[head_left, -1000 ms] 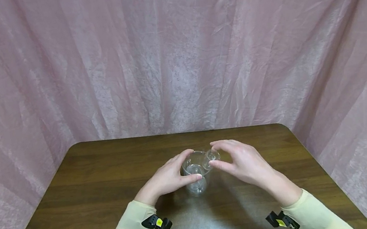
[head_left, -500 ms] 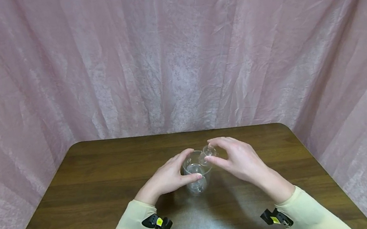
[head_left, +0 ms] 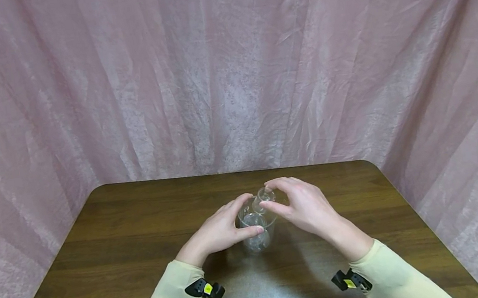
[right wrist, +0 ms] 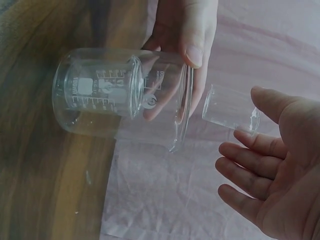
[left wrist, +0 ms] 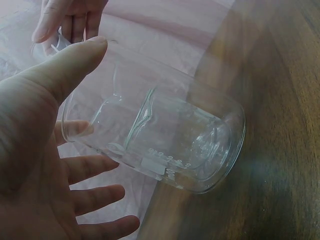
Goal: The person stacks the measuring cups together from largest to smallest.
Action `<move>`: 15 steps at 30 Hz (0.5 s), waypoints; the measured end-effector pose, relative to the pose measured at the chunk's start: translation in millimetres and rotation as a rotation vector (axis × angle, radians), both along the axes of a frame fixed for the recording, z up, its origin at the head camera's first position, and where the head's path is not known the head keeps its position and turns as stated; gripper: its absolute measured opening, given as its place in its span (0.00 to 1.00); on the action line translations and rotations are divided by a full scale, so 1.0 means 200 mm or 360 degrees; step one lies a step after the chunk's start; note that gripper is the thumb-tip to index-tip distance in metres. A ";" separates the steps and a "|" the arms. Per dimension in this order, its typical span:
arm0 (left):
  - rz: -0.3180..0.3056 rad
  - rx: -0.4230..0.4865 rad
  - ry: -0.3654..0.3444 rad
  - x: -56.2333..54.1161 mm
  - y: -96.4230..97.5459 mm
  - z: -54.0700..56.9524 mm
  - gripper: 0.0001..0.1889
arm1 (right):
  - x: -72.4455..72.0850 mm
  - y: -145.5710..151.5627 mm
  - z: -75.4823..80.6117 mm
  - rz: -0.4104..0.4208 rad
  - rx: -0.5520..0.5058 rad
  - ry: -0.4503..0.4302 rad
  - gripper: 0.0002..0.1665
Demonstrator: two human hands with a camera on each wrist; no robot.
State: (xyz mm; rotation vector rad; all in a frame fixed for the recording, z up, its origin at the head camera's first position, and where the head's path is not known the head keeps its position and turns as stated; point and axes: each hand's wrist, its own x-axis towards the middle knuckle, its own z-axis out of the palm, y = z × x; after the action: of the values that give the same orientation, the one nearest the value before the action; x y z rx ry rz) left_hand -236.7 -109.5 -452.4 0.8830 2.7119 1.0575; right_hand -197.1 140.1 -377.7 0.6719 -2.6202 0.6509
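Clear glass beakers (head_left: 254, 229), wood-grain table (head_left: 119, 249), pink cloth bkgd (head_left: 227, 68).

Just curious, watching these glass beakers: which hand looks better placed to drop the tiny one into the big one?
Probably the right hand: it pinches the small beaker just above the rim of the large beaker, while the left hand grips that large beaker, steadying it on the table.

left hand (head_left: 220, 231) curled, right hand (head_left: 303, 205) pinching

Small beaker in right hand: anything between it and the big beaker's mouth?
Nothing visible. The small beaker, held by the right hand, sits just off the open rim of the big beaker, which the left hand grips and which already holds a nested beaker.
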 end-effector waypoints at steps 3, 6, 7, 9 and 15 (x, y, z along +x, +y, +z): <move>0.0002 -0.0007 -0.0008 0.00 0.00 0.00 0.48 | 0.00 -0.01 0.00 -0.0003 0.0007 -0.0005 0.23; -0.0001 -0.0002 -0.0013 0.00 0.00 0.00 0.48 | -0.01 -0.02 -0.01 -0.0008 0.0018 -0.0019 0.22; -0.0002 0.0002 -0.0014 0.01 0.00 0.01 0.48 | -0.01 -0.02 -0.01 -0.0008 0.0021 -0.0025 0.22; -0.0006 0.0009 -0.0011 0.01 0.00 0.01 0.48 | -0.02 -0.02 -0.01 -0.0011 0.0028 -0.0038 0.22; 0.0005 0.0000 -0.0017 0.01 0.00 0.00 0.50 | -0.03 -0.03 -0.03 -0.0018 0.0049 -0.0051 0.23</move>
State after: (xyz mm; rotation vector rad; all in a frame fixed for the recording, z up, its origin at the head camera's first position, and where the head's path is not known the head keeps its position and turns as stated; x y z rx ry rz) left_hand -235.7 -109.8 -452.5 0.8711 2.7053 1.0598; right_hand -203.0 133.4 -383.4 0.6604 -2.6664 0.6238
